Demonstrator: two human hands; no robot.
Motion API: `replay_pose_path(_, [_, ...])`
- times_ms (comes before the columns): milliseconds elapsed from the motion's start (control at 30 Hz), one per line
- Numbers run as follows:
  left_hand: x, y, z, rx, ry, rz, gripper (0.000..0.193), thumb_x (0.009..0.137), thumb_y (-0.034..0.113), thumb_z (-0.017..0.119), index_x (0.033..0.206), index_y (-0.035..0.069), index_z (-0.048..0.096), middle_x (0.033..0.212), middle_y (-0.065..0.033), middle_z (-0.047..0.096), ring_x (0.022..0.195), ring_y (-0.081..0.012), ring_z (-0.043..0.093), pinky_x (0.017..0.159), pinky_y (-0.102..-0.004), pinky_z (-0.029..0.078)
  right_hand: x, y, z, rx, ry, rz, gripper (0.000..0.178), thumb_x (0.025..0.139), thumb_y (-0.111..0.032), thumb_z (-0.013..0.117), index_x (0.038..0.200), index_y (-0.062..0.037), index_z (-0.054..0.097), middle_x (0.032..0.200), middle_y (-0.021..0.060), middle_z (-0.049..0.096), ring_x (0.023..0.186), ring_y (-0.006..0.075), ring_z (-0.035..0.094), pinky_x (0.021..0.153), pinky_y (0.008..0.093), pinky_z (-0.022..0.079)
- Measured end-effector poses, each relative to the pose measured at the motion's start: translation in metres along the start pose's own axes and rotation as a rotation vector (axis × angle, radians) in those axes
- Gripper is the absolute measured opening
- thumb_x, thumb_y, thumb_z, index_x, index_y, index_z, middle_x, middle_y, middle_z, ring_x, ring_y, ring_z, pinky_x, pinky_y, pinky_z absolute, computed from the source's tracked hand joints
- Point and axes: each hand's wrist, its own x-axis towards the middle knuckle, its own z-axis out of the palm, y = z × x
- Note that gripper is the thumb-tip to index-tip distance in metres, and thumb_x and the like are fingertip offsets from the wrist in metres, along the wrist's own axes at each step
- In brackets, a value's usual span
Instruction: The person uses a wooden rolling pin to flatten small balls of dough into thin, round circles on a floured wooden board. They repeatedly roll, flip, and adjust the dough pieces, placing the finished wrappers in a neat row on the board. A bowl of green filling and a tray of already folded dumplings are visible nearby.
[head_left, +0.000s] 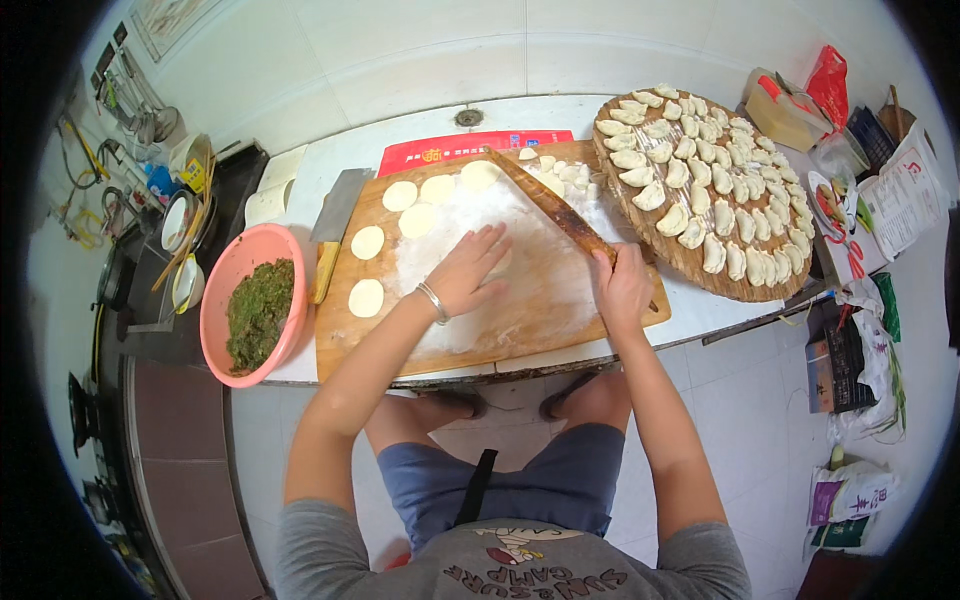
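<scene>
The left hand point(472, 272) was palm down over the floured middle of the wooden board point(340, 335), its fingers straight and a little apart, the thumb held out to the right; whether anything lay beneath the palm, I could not tell. A silvery bracelet point(432, 302) circled that wrist. The right hand point(622, 288) had its fingers clamped around the dark rolling pin point(550, 208) toward its near right end, and the pin slanted across the board's right side, its other end reaching far and left.

Flat round wrappers point(366, 297) lay along the board's left and far sides, and small dough pieces point(572, 173) were clustered at the far right. The board sat on the white desk point(690, 302). To its right, a round tray point(680, 258) carried rows of dumplings point(737, 262); to its left stood a pink basin point(213, 310) with green filling point(260, 312). A cleaver point(341, 205) lay at the board's left edge, its yellowish handle pointing near.
</scene>
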Motion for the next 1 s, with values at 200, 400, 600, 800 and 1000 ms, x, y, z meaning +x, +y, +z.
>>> replay_pose_path(200, [-0.011,0.026,0.013,-0.014,-0.057,0.001,0.077,0.093,0.041,0.057,0.15,-0.005,0.029,0.158,-0.0253,0.025,0.147,-0.0396,0.024,0.121,-0.0452,0.019,0.001,-0.002,-0.002,-0.015,-0.007,-0.03,0.033,0.092,-0.037,0.065,0.094,-0.0042,0.058,0.086,0.0148,0.06,0.078,0.0367,0.062,0.064,0.0457,0.048])
replay_pose_path(400, [-0.042,0.056,0.003,-0.155,-0.006,0.043,0.077,0.095,0.044,0.054,0.148,-0.006,0.031,0.157,-0.0245,0.026,0.147,-0.0364,0.025,0.12,-0.0443,0.02,0.0,0.001,-0.001,-0.069,-0.04,-0.018,0.034,0.091,-0.038,0.066,0.091,-0.0042,0.058,0.086,0.0147,0.06,0.08,0.0364,0.063,0.066,0.0463,0.049])
replay_pose_path(600, [-0.062,0.073,0.023,-0.082,0.042,-0.093,0.072,0.096,0.039,0.056,0.147,-0.006,0.033,0.156,-0.0261,0.028,0.145,-0.0384,0.028,0.119,-0.0448,0.023,-0.001,-0.002,0.0,-0.052,-0.04,-0.095,0.035,0.09,-0.039,0.067,0.091,-0.0049,0.057,0.086,0.0135,0.06,0.08,0.035,0.062,0.066,0.0447,0.049])
replay_pose_path(800, [-0.067,0.072,0.016,-0.176,0.282,-0.193,0.066,0.093,0.027,0.061,0.144,-0.006,0.037,0.156,-0.0266,0.027,0.144,-0.0423,0.026,0.118,-0.0475,0.023,0.001,-0.003,-0.005,-0.045,-0.093,-0.229,0.035,0.088,-0.039,0.069,0.092,-0.006,0.058,0.087,0.0118,0.06,0.08,0.0334,0.062,0.066,0.0426,0.05])
replay_pose_path(1000, [-0.1,0.078,0.006,0.027,0.555,-0.372,0.064,0.093,0.024,0.059,0.146,-0.004,0.036,0.158,-0.0265,0.023,0.146,-0.0448,0.022,0.118,-0.0523,0.019,-0.002,-0.014,-0.024,0.108,-0.385,-0.443,0.032,0.084,-0.034,0.071,0.1,-0.0079,0.06,0.091,0.0103,0.061,0.082,0.0338,0.063,0.07,0.0427,0.049])
